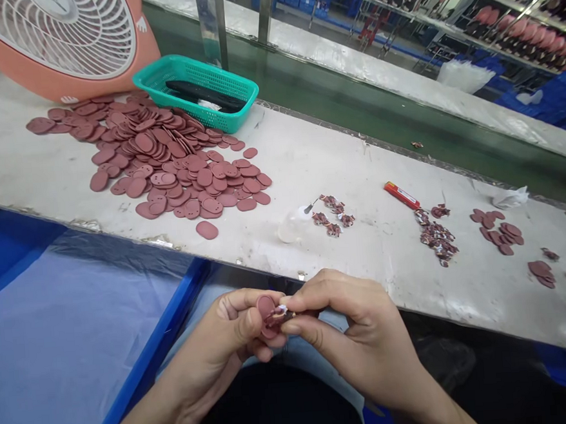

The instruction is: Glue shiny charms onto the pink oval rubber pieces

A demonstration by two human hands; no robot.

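Note:
My left hand (233,335) pinches a small reddish-brown oval piece (265,305) below the table's front edge. My right hand (351,323) meets it from the right, its thumb and forefinger closed on a small patterned piece (281,315) pressed against the oval one. Both hands sit close together over my lap. A big heap of the same oval pieces (163,159) lies on the white table (308,158) at the left.
A teal basket (197,89) with a dark tool and an orange fan (58,40) stand at the back left. Small patterned pieces (334,215), a glue bottle (296,224), a red lighter (401,195) and more ovals (500,232) lie to the right. A blue bin (79,342) is at my left.

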